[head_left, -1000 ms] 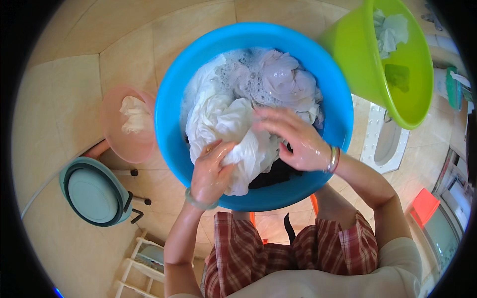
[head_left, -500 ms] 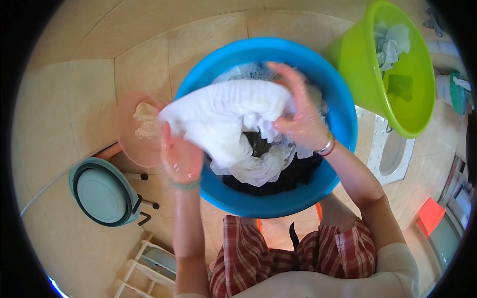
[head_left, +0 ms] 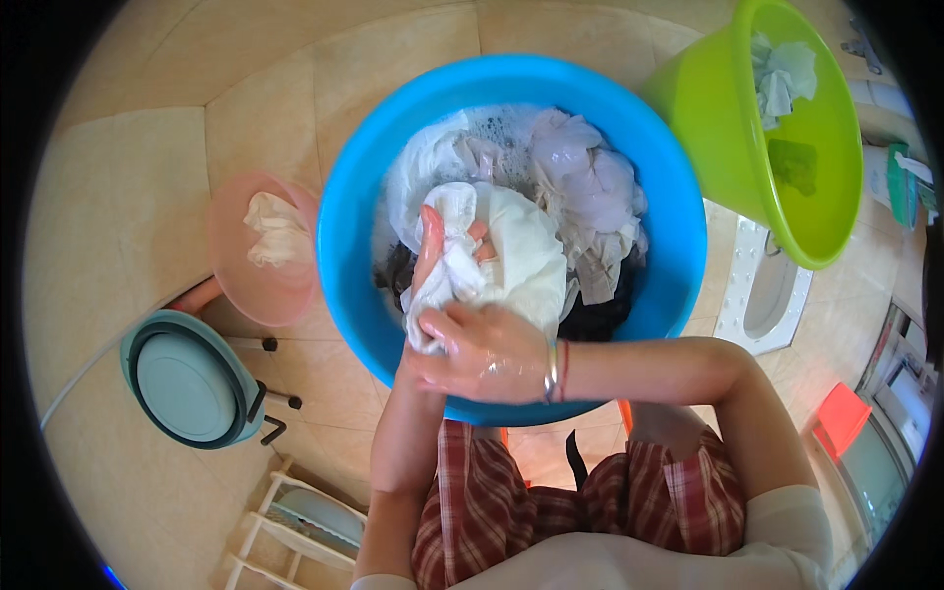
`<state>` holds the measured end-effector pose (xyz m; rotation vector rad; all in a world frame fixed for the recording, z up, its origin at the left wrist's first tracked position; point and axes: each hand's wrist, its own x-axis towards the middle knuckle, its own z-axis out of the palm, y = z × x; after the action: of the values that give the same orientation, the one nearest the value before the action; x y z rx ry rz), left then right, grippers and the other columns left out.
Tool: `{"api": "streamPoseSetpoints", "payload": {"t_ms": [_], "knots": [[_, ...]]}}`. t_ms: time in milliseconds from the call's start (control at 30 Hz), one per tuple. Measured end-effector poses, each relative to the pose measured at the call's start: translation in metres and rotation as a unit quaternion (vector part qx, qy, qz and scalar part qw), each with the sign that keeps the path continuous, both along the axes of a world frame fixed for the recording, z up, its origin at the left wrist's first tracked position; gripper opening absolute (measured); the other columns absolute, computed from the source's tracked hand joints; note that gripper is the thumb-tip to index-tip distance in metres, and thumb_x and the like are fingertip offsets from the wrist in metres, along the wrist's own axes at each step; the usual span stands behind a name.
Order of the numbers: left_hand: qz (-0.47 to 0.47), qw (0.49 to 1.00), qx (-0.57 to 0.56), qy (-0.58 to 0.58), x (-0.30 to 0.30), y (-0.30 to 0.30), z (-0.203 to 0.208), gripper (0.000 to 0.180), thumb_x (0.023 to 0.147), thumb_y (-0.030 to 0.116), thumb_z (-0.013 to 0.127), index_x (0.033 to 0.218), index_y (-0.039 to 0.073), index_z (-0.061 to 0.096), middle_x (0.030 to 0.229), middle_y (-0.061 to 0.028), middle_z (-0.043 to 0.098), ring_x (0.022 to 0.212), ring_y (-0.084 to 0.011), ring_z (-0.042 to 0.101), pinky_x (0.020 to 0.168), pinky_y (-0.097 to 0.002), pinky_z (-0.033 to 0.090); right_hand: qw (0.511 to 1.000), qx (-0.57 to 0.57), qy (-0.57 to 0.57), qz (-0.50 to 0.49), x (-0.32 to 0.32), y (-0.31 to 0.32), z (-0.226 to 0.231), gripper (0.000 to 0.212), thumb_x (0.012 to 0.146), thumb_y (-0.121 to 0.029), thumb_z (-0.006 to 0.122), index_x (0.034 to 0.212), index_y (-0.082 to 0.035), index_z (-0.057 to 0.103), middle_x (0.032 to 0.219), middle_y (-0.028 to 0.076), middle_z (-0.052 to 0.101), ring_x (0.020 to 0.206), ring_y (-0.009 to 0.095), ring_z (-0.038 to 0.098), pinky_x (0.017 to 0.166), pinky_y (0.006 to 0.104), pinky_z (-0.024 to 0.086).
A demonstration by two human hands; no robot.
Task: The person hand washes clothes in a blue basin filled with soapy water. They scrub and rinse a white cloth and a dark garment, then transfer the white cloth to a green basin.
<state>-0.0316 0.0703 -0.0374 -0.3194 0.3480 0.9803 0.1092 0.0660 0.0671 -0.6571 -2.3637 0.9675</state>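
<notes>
A wet white garment (head_left: 524, 258) is bunched over the near half of a big blue tub (head_left: 688, 246). My left hand (head_left: 428, 250) is in its folds, with cloth draped across the palm and a few fingers showing through. Across my left wrist lies my right hand (head_left: 489, 356), its fingers pinching the near edge of the same garment. Behind it in the tub are sudsy water (head_left: 500, 126), a pale lilac-white cloth (head_left: 582, 167) and a dark cloth (head_left: 602, 317). What kind of garment I hold cannot be made out.
A tilted lime-green tub (head_left: 703, 128) with a pale cloth inside stands at the far right, near a squat toilet (head_left: 762, 295). Left of the blue tub are a pink basin (head_left: 236, 280) holding a cream cloth and a grey-green folding basin (head_left: 192, 388). A white rack (head_left: 270, 536) sits lower left.
The white garment was stretched between my two hands above the tub. Now it is bunched lower, and my right hand has crossed left and nearer, onto my left wrist.
</notes>
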Motion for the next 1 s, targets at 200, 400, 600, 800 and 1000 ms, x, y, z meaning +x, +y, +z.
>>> {"api": "streamPoseSetpoints", "payload": {"t_ms": [200,400,600,800,1000], "knots": [[0.167,0.889,-0.142,0.401,0.042,0.008,0.035,0.030,0.093,0.031,0.056,0.104,0.004,0.064,0.095,-0.0050,0.063,0.084,-0.0162,0.061,0.076,-0.0308,0.051,0.982,-0.100,0.033,-0.158,0.011,0.053,-0.067,0.008,0.083,-0.016,0.064,0.080,-0.011,0.058,0.077,0.013,0.062,0.063,0.031,0.062,0.057,0.0407,0.050],[0.138,0.866,-0.183,0.445,0.069,0.008,0.032,0.031,0.093,0.029,0.057,0.110,0.004,0.061,0.103,-0.0056,0.063,0.095,-0.0193,0.061,0.085,-0.0320,0.049,0.954,-0.137,-0.093,-0.250,0.029,0.060,-0.101,0.010,0.087,-0.016,0.060,0.081,-0.007,0.057,0.072,0.016,0.061,0.067,0.037,0.061,0.058,0.0451,0.048],[0.117,0.939,-0.115,0.301,0.035,0.009,0.034,0.035,0.096,0.034,0.050,0.109,0.003,0.061,0.103,-0.0074,0.064,0.093,-0.0192,0.061,0.084,-0.0321,0.049,0.985,-0.091,0.043,-0.143,-0.002,0.012,-0.034,0.012,0.086,-0.020,0.062,0.083,-0.010,0.057,0.070,0.011,0.060,0.065,0.032,0.063,0.053,0.0410,0.050],[0.081,0.863,-0.048,0.496,0.035,-0.014,-0.009,0.036,0.097,0.034,0.046,0.112,0.004,0.060,0.105,-0.0069,0.064,0.096,-0.0218,0.062,0.086,-0.0348,0.050,0.962,-0.154,-0.078,-0.212,0.000,0.068,-0.078,0.016,0.090,-0.025,0.056,0.085,-0.010,0.059,0.071,0.013,0.062,0.064,0.035,0.063,0.056,0.0448,0.050],[0.131,0.884,-0.215,0.394,0.070,-0.004,0.031,0.031,0.095,0.030,0.052,0.110,0.004,0.061,0.104,-0.0068,0.065,0.094,-0.0199,0.064,0.083,-0.0330,0.052,0.936,-0.161,-0.145,-0.276,0.016,0.057,-0.081,0.021,0.094,-0.025,0.051,0.086,-0.007,0.056,0.084,0.018,0.063,0.069,0.040,0.061,0.058,0.0489,0.048]]}}
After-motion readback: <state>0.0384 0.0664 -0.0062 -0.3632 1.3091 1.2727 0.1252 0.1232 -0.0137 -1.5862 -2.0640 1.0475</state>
